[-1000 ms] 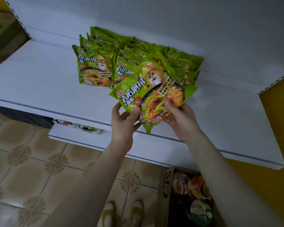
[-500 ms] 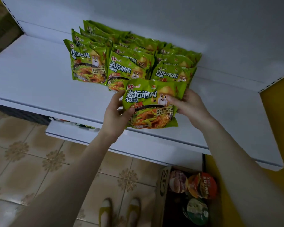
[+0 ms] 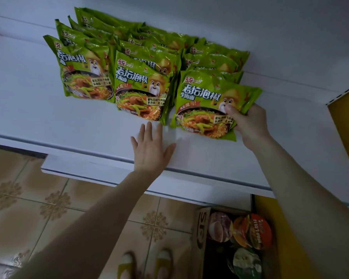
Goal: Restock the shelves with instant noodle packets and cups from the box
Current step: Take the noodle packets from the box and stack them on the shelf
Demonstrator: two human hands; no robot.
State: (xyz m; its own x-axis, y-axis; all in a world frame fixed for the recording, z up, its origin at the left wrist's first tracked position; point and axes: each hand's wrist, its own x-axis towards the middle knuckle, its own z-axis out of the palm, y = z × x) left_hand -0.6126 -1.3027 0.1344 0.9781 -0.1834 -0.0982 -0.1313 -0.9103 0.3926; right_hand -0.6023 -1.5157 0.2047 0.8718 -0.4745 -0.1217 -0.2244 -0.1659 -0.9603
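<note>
Up on the white shelf (image 3: 48, 121), the right hand (image 3: 250, 125) grips a green noodle packet (image 3: 206, 101) by its lower right edge. The thumb lies across the printed front beside the cartoon figure, and the other fingers curl behind the wrapper, mostly out of sight. This packet leans back at the head of the right-hand row, with its bottom edge down on the shelf board. More packets of the same kind are stacked behind it toward the back wall.

The left hand (image 3: 152, 152) is flat and spread, palm down, with the fingers straight and slightly apart and the thumb splayed out to the right. It holds nothing. It lies over the front strip of the shelf, its fingertips just beside the lower right corner of the middle packet (image 3: 141, 91), which fronts the middle row. Whether they touch that wrapper, or whether the palm rests on the board, I cannot tell.

A third row stands to the left, headed by the left packet (image 3: 83, 77), and all three rows face forward.

Below, a lower shelf (image 3: 85, 168) juts out over the tiled floor (image 3: 48, 218). A cardboard box (image 3: 200, 228) sits on the floor under the shelf's right end, with several noodle cups (image 3: 258, 232) lying inside it.
</note>
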